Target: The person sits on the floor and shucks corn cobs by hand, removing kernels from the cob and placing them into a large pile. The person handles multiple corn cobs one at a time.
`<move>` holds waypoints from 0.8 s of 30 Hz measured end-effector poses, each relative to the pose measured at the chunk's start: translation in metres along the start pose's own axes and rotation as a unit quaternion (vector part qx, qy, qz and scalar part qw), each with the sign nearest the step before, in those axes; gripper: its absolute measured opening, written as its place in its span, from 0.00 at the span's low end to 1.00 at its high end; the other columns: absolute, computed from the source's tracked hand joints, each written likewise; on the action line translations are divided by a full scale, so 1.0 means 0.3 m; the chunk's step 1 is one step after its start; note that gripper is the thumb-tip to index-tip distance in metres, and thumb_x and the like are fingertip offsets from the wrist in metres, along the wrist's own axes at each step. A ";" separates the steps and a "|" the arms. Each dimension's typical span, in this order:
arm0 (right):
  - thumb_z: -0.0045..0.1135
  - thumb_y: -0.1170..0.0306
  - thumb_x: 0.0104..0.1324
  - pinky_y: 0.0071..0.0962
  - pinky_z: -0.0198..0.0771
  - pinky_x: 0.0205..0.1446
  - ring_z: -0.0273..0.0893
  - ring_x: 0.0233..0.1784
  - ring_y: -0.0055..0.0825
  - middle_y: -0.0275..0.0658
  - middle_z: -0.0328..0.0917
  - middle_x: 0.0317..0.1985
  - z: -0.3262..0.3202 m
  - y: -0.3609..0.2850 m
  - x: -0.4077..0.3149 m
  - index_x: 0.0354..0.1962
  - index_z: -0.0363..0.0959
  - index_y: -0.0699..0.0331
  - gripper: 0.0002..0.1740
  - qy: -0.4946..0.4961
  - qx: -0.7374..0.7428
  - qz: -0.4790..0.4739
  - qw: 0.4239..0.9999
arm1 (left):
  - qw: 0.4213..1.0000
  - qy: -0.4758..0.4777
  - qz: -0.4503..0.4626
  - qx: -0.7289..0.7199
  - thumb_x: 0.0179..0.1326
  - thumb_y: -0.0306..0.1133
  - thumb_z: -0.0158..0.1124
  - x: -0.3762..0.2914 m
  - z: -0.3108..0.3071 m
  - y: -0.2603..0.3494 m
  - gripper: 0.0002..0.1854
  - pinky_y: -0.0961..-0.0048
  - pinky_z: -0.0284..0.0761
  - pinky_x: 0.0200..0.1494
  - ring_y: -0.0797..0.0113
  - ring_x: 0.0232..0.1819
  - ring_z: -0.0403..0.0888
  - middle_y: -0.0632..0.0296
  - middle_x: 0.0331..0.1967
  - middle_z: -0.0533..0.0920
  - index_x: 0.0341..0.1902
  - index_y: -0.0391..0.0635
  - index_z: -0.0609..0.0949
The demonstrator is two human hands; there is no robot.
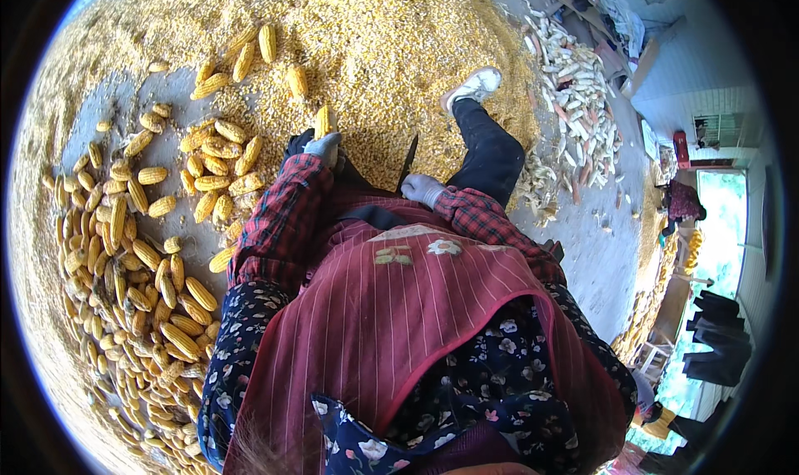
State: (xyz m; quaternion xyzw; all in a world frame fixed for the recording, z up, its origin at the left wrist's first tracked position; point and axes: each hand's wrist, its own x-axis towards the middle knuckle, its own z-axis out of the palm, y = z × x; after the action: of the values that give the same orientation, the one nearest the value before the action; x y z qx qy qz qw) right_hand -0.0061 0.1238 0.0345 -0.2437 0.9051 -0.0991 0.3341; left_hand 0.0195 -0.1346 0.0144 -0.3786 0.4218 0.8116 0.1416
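Observation:
My left hand point(324, 148), in a grey glove, grips the lower end of a yellow corn cob point(323, 123) that points away from me over my left leg. My right hand point(421, 188), in a light glove, is closed on a narrow dark pointed blade point(409, 161) between my legs; its handle is hidden in the fist. The blade and the cob are apart. Loose corn kernels point(387, 56) cover the floor before me and under the blade. Several whole cobs point(215, 156) lie beside my left forearm, and another cob point(297, 80) rests on the kernels beyond my left hand.
A large heap of unshelled cobs point(137, 287) spreads along my left. Stripped cob cores point(577, 94) are piled on the concrete floor point(577, 244) to the right. My right foot in a white shoe point(477, 86) rests on the kernels. Another person point(683, 201) is at the far right, near a bright doorway.

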 end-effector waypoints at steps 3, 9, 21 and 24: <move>0.44 0.60 0.54 0.31 0.67 0.41 0.73 0.37 0.38 0.44 0.75 0.31 -0.003 0.022 0.010 0.33 0.72 0.61 0.16 -0.010 -0.005 0.002 1.000 | 0.999 -0.009 -0.023 -0.045 0.45 0.36 0.60 -0.002 0.069 0.014 0.14 0.68 0.68 0.15 0.63 0.13 0.70 0.59 0.16 0.72 0.31 0.41 0.70; 0.42 0.59 0.55 0.33 0.65 0.45 0.72 0.39 0.40 0.47 0.74 0.34 -0.029 0.000 0.009 0.35 0.72 0.62 0.18 -0.029 -0.018 0.058 0.998 | 0.966 -0.209 -0.103 -0.116 0.45 0.36 0.60 0.011 0.237 -0.106 0.12 0.67 0.68 0.18 0.63 0.17 0.70 0.60 0.20 0.72 0.30 0.45 0.70; 0.47 0.58 0.52 0.29 0.65 0.34 0.72 0.28 0.34 0.43 0.74 0.22 -0.002 0.117 0.183 0.24 0.70 0.64 0.16 0.227 0.321 0.250 0.885 | 0.992 -0.024 0.014 0.127 0.38 0.28 0.63 0.092 0.284 -0.203 0.25 0.66 0.68 0.14 0.64 0.16 0.71 0.57 0.20 0.73 0.42 0.45 0.65; 0.47 0.57 0.51 0.30 0.64 0.33 0.71 0.26 0.35 0.41 0.71 0.19 0.067 0.205 0.265 0.20 0.67 0.63 0.16 0.302 0.397 0.237 0.833 | 0.964 0.026 -0.022 0.264 0.38 0.29 0.63 0.040 0.345 -0.168 0.30 0.67 0.72 0.16 0.65 0.17 0.71 0.58 0.21 0.72 0.47 0.45 0.60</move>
State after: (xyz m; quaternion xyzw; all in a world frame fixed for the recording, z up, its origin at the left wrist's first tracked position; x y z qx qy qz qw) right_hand -0.0684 0.1360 -0.0459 0.1742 0.8736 -0.4368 0.1255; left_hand -0.0122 -0.0231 0.0135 -0.3575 0.6164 0.6581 0.2432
